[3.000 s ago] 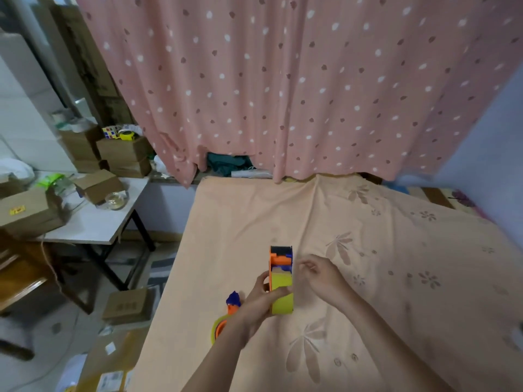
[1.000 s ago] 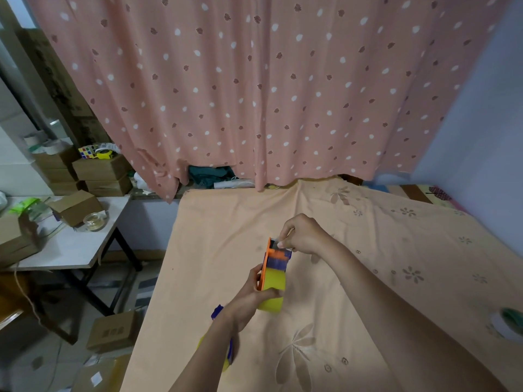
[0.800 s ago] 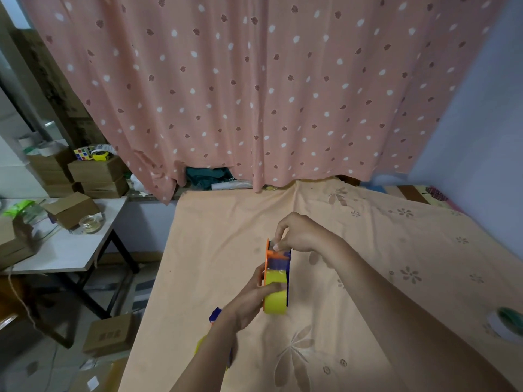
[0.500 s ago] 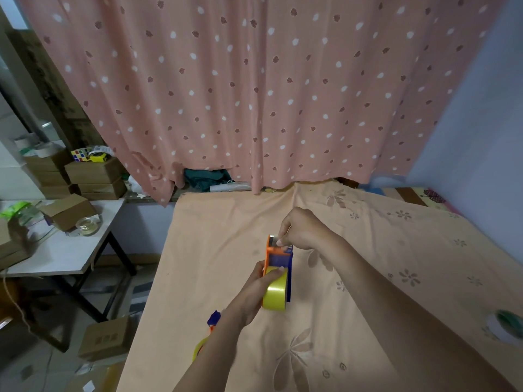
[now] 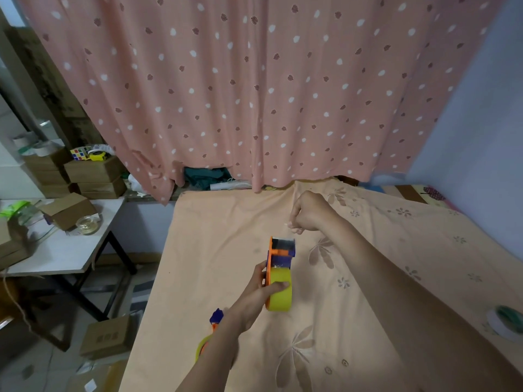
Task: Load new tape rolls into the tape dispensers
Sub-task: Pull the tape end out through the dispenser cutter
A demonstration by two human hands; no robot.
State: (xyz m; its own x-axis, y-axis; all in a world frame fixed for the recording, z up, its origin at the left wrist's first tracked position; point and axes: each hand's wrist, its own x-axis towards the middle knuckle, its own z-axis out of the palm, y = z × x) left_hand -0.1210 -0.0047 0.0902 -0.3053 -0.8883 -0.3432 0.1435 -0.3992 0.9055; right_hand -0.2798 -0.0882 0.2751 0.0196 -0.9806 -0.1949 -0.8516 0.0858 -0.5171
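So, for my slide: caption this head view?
Left hand grips tape dispenser; right hand, fisted, hovers above bedsheet.

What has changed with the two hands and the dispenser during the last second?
The right hand left the top of the tape dispenser and pulled away, further up the bed, fingers pinched closed. The left hand kept gripping the dispenser, thumb on the yellow tape roll. The second dispenser stayed on the sheet.

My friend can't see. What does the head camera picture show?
A left hand grips an orange and blue tape dispenser loaded with a yellow tape roll over a peach bedsheet. The right hand, closed, is raised just beyond it, before a pink dotted curtain.
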